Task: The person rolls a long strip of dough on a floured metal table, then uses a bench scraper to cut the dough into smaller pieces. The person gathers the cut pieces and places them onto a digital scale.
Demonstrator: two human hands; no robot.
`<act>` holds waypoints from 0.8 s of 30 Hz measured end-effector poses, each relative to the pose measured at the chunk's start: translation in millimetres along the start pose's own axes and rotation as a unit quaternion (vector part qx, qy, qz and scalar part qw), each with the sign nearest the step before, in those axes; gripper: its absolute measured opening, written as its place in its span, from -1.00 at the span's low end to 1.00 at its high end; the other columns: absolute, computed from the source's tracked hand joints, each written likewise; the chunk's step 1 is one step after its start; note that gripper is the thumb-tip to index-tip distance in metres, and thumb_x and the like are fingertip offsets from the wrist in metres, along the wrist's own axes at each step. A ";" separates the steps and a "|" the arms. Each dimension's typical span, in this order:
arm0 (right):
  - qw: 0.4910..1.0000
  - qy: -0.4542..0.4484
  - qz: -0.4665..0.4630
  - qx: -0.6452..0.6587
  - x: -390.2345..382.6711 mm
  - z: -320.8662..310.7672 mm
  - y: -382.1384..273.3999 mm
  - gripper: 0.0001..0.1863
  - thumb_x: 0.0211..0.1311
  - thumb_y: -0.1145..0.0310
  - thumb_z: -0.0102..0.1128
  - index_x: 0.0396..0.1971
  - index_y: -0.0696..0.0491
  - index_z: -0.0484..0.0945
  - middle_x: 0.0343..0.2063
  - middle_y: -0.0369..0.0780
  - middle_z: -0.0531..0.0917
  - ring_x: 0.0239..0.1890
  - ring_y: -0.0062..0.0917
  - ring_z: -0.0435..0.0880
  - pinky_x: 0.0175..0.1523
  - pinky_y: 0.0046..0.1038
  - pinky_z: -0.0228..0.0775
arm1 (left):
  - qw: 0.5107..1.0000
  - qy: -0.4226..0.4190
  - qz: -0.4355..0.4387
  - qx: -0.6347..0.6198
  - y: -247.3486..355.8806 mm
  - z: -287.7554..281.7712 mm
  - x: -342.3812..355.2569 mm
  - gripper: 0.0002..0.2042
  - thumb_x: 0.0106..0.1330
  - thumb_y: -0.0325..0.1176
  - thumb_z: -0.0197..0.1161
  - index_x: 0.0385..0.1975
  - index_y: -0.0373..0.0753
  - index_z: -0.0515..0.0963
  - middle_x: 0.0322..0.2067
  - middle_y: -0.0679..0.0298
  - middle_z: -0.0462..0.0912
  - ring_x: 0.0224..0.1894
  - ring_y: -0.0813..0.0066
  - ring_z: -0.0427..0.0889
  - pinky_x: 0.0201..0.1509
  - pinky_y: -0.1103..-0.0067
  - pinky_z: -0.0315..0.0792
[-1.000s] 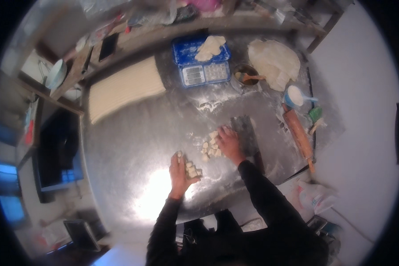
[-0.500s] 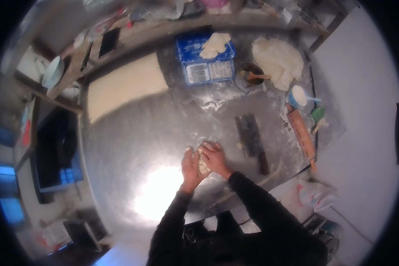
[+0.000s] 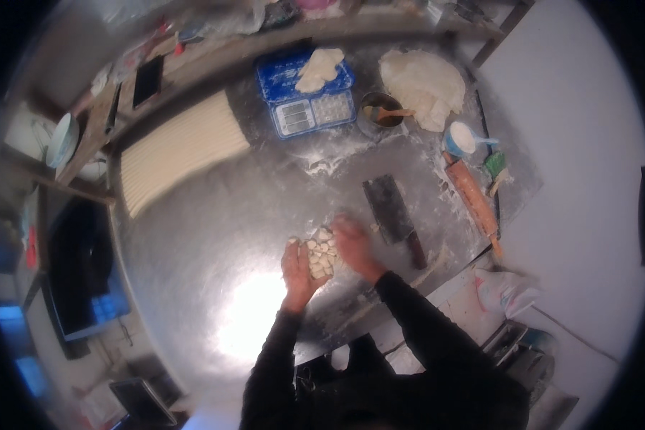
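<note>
A small heap of cut dough pieces (image 3: 322, 259) lies on the metal worktop (image 3: 265, 208) between my two hands. My left hand (image 3: 299, 277) rests along the heap's left side, fingers stretched out and touching the pieces. On the heap's right edge is my right hand (image 3: 355, 247), smeared by motion, so its fingers cannot be made out. Right of that hand lies a cleaver (image 3: 387, 208) with a dark broad blade and a brown handle, flat on the worktop and untouched.
Dough strips (image 3: 183, 150) lie in rows at the far left. A blue scale (image 3: 304, 82) carries a dough lump. Beside it are a metal pot (image 3: 368, 125) and a large dough sheet (image 3: 423, 86). At the right edge are a blue scoop (image 3: 461, 138), rolling pin (image 3: 473, 197) and green brush (image 3: 494, 164).
My hands have parted, the right one moving off to the right, and more of the dough pieces shows between them. The whole view has shifted, moving the worktop things slightly left.
</note>
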State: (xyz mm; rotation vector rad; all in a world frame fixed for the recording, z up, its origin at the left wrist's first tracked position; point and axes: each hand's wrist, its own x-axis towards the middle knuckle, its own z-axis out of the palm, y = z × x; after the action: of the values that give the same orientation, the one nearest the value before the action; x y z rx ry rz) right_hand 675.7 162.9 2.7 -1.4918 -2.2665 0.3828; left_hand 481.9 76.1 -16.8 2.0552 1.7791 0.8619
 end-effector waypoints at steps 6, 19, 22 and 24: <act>0.990 0.092 0.106 -0.001 -44.5 9.7 60.8 -0.55 0.36 0.33 0.16 0.20 0.14 0.49 0.26 0.00 0.49 0.29 -0.05 0.45 0.36 -0.12 0.29 | 0.999 -0.032 0.015 -0.020 2.4 -6.8 8.8 0.15 -0.31 0.02 0.69 0.36 -0.33 0.22 0.35 -0.17 0.23 0.45 -0.26 0.13 0.45 0.03 0.12; 0.991 0.028 -0.035 0.127 -8.0 20.4 -16.9 -0.56 0.30 0.31 0.16 0.17 0.07 0.55 0.16 -0.11 0.58 0.28 -0.18 0.46 0.36 -0.13 0.17 | 0.998 -0.040 0.047 -0.034 -7.4 -0.2 20.2 0.21 -0.26 0.07 0.66 0.45 -0.28 0.14 0.41 -0.23 0.16 0.44 -0.28 0.17 0.45 0.05 0.18; 0.985 0.066 -0.001 0.162 -3.4 28.2 -29.1 -0.64 0.27 0.40 0.12 0.06 0.06 0.62 0.06 -0.15 0.65 0.21 -0.22 0.53 0.30 -0.15 0.23 | 0.998 -0.001 0.056 -0.040 -6.9 7.9 24.7 0.07 -0.21 0.02 0.61 0.40 -0.26 0.26 0.35 -0.18 0.28 0.38 -0.27 0.28 0.40 0.05 0.26; 0.983 0.086 0.008 0.164 -3.9 36.4 -30.4 -0.65 0.25 0.42 0.12 0.03 0.05 0.63 0.04 -0.17 0.66 0.18 -0.24 0.56 0.29 -0.16 0.25 | 0.996 0.042 0.075 -0.038 -9.2 17.0 24.6 0.01 -0.22 -0.05 0.59 0.36 -0.26 0.32 0.31 -0.14 0.33 0.33 -0.23 0.34 0.37 0.06 0.30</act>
State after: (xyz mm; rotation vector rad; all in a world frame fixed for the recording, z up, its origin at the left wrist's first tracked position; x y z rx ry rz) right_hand 635.4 147.0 -17.0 -1.3182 -1.9475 0.5769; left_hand 486.3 104.5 -29.2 2.1540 1.6207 1.0558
